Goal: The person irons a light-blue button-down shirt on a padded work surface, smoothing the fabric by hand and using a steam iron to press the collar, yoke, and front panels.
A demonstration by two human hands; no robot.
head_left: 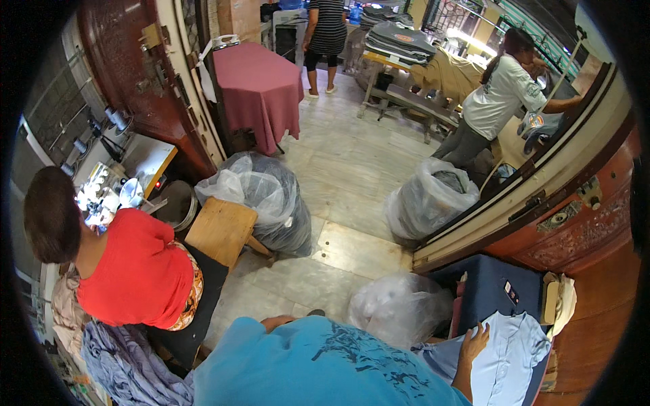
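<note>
My right hand (473, 342) lies flat with its fingers spread on a light blue garment (508, 358). The garment is spread over a dark blue padded surface (484, 287) at the lower right. My own turquoise shirt (318, 369) fills the lower middle and hides most of my arm. A small dark object (511, 292) rests on the blue surface beyond the garment. My left hand does not show.
A clear plastic bag (399, 308) sits just left of the blue surface. Two bigger bags of cloth (271, 196) (430, 199) stand on the tiled floor. A person in red (135, 267) sits at a sewing machine (101, 193) beside a wooden stool (220, 230). Two people stand farther back.
</note>
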